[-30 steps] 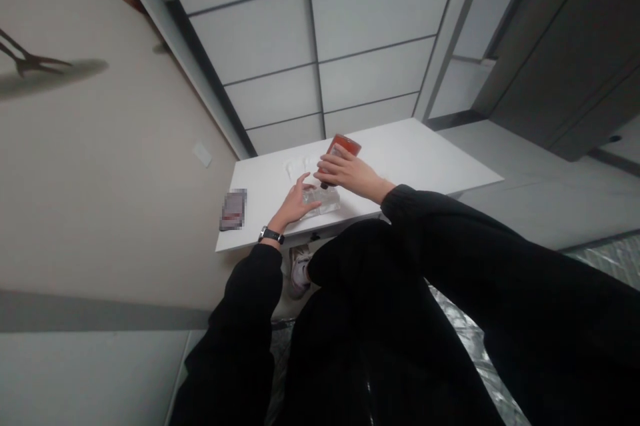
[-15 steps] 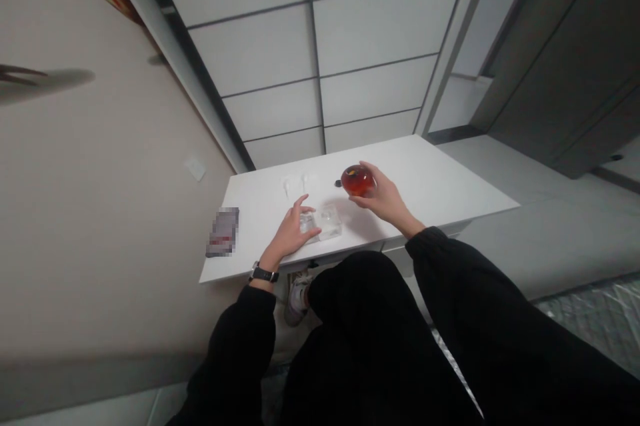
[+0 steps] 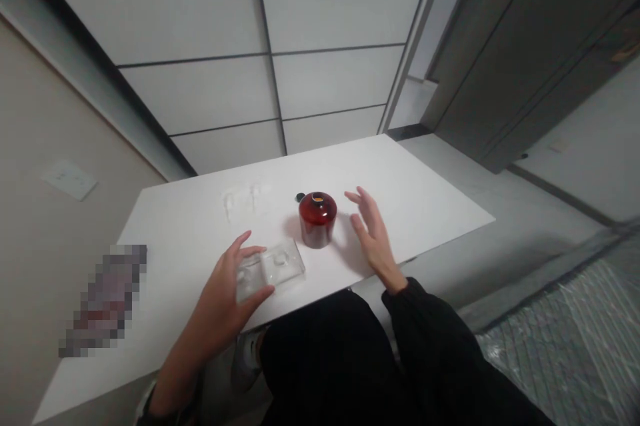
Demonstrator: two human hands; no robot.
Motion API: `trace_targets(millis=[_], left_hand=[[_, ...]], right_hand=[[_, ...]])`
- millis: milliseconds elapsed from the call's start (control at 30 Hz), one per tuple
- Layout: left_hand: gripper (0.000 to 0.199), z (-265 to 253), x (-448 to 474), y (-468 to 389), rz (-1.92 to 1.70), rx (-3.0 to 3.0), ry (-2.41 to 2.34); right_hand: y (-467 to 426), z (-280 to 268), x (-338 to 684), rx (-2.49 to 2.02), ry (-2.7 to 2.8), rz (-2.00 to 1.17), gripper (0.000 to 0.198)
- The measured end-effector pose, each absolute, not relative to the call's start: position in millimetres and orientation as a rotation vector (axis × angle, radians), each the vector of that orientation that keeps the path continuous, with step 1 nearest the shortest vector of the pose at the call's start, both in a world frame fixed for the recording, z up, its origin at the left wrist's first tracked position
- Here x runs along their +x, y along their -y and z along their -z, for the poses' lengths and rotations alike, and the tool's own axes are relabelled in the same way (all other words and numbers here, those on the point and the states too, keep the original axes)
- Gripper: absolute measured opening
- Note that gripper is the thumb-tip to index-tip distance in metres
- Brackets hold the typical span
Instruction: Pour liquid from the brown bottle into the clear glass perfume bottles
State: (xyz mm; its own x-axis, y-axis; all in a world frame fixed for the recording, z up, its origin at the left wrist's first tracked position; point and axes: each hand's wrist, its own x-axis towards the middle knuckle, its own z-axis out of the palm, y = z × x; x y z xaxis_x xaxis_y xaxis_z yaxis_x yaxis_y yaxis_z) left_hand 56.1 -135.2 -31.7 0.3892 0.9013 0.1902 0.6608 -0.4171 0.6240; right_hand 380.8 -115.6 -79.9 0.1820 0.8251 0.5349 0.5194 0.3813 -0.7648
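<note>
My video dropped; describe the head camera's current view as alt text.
A red bottle with an open neck stands upright on a white table, the open right hand beside it, not touching. The left hand spans one end of a clear container. A small dark object lies behind the bottle, to its left.

From the person's head, the only camera looks forward and down, near above the white table (image 3: 415,193), toward pale panels (image 3: 200,13).

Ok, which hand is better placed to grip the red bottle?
Right, likely: the right hand is open, empty and beside the red bottle; the left hand is at the clear container.
</note>
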Motion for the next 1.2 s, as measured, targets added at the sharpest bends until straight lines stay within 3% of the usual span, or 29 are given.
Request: trace_targets(millis=[133,300,400,467,700,833,967,1200], left_hand=[[0.073,33,54,138,-0.698,2.259,-1.340],[0.091,30,55,142,-0.683,2.211,-1.393],[0.098,29,55,144,-0.644,2.207,-1.427],[0.101,28,56,144,-0.628,2.207,-1.431],[0.106,27,57,143,-0.641,2.214,-1.424],[0.106,30,57,144,-0.638,2.194,-1.433],[0.107,33,56,146,-0.661,2.158,-1.452],[0.096,29,56,146,-0.622,2.182,-1.407]], right_hand=[[121,99,434,-1.488,1.777,-0.020,0.030],[126,98,442,-1.489,1.871,0.109,0.023],[142,74,409,-1.470,1.728,0.019,0.018],[153,56,379,-1.430,1.680,-0.082,0.020],[165,41,313,-1.166,1.855,-0.290,0.062],[160,48,309,-1.190,1.876,-0.335,0.067],[156,48,307,-1.181,1.898,-0.393,0.063],[144,34,296,-1.241,1.939,-0.445,0.028]])
